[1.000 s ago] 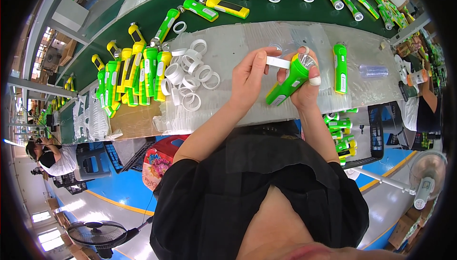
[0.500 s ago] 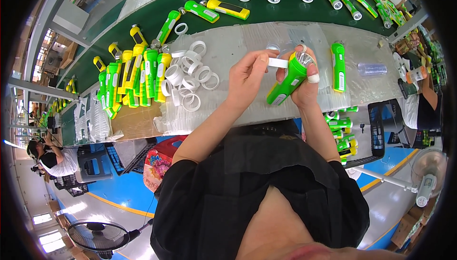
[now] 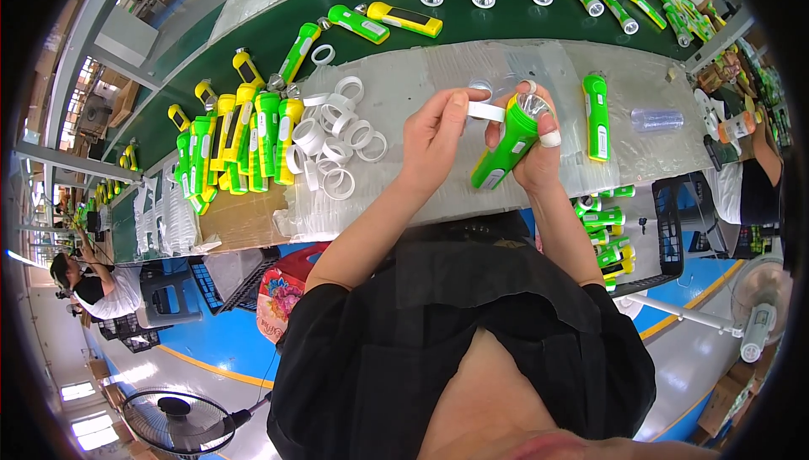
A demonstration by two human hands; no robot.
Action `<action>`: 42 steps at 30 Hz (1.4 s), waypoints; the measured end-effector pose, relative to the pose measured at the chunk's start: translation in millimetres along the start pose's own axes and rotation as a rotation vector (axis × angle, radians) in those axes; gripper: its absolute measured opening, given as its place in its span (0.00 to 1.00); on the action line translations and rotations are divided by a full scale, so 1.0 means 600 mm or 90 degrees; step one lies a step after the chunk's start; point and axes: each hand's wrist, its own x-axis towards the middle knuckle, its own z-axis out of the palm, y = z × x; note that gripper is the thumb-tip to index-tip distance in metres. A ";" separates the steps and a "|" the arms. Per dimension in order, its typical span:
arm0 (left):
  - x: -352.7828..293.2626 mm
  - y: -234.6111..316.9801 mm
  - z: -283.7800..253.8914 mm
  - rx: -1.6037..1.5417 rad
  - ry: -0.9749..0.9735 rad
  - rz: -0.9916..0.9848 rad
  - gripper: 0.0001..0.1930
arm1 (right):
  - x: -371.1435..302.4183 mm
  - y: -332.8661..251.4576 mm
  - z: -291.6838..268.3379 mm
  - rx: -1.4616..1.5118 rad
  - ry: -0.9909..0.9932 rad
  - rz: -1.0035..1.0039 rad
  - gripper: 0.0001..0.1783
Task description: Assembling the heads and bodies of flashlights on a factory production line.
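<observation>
My right hand (image 3: 538,161) is closed round a green flashlight (image 3: 508,150), its lens end tilted up and away from me. White coverings sit on some of its fingertips. Between thumb and fingers my left hand (image 3: 434,140) pinches a white plastic ring (image 3: 486,112), seen edge-on beside the flashlight's head. Whether ring and flashlight touch, I cannot tell. To the left lies a loose heap of white rings (image 3: 335,127). Beyond it, green and yellow flashlights (image 3: 240,136) are piled close together. One more green flashlight (image 3: 597,119) rests on the table to the right of my hands.
A clear plastic cylinder (image 3: 657,120) lies at the right. Along the green belt (image 3: 514,18) at the back lie several flashlights. Below the table's right edge is a black crate (image 3: 668,237) beside more flashlights. A co-worker's arm (image 3: 763,144) shows far right, and another person stands far left.
Both hands, with the ring and the flashlight, have shifted very slightly left. The grip of each hand looks the same.
</observation>
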 end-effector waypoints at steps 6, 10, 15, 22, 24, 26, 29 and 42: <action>-0.004 0.028 -0.030 -0.010 -0.073 0.005 0.14 | 0.017 0.004 0.004 0.060 0.011 0.025 0.32; 0.001 -0.025 -0.052 0.196 -0.097 0.120 0.13 | 0.012 0.025 -0.018 0.061 0.108 0.064 0.31; 0.057 0.112 -0.142 0.421 -0.007 0.406 0.13 | 0.019 0.010 -0.023 -0.005 0.069 -0.015 0.26; 0.306 0.426 -0.300 0.547 0.394 0.567 0.13 | 0.006 0.021 -0.034 -0.135 0.013 -0.038 0.27; 0.380 0.483 -0.341 0.661 0.465 0.673 0.13 | 0.004 0.019 -0.033 -0.136 0.023 -0.039 0.27; 0.439 0.515 -0.375 0.733 0.488 0.690 0.12 | 0.002 0.017 -0.029 -0.137 0.023 -0.031 0.27; 0.483 0.535 -0.438 0.882 0.486 0.569 0.17 | -0.004 0.013 -0.024 -0.142 0.000 -0.033 0.28; 0.241 0.161 -0.303 0.706 0.013 0.254 0.11 | 0.021 0.025 -0.037 -0.158 -0.048 -0.029 0.30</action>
